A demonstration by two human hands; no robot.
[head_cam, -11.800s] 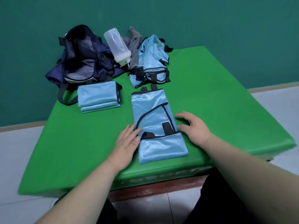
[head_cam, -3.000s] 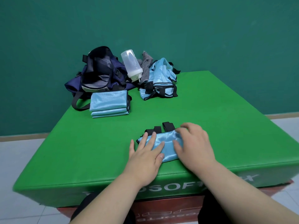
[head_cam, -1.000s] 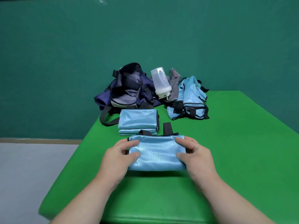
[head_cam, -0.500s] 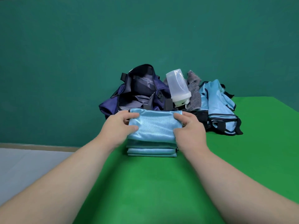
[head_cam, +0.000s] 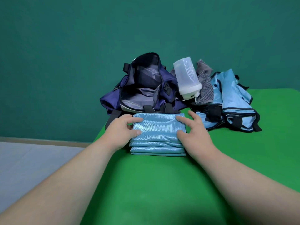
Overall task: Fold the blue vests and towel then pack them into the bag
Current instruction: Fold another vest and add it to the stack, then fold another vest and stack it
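While the hands sit on the pile: left hand (head_cam: 123, 129) curls thumb and fingers round the left edge of the top vest (head_cam: 158, 125); right hand (head_cam: 194, 133) is spread loose, only thumb and forefinger tips touching its right edge.
Top vest: laid on the stack (head_cam: 157, 149) of folded blue vests, near the far-left corner of the surface (head_cam: 162, 184), just in front of the bag.
Step, judged: square its edges to the layers below, tuck the black straps, press flat before letting go; slick cloth may slide.
Bag (head_cam: 142, 88): mouth gaping, grey lining shows, nothing blue seen inside; floor partly hidden.
Beside bag: bottle (head_cam: 186, 78) leaning cap-down; grey towel (head_cam: 205, 86); loose vests (head_cam: 232, 101) heaped, unfolded, along the far edge.
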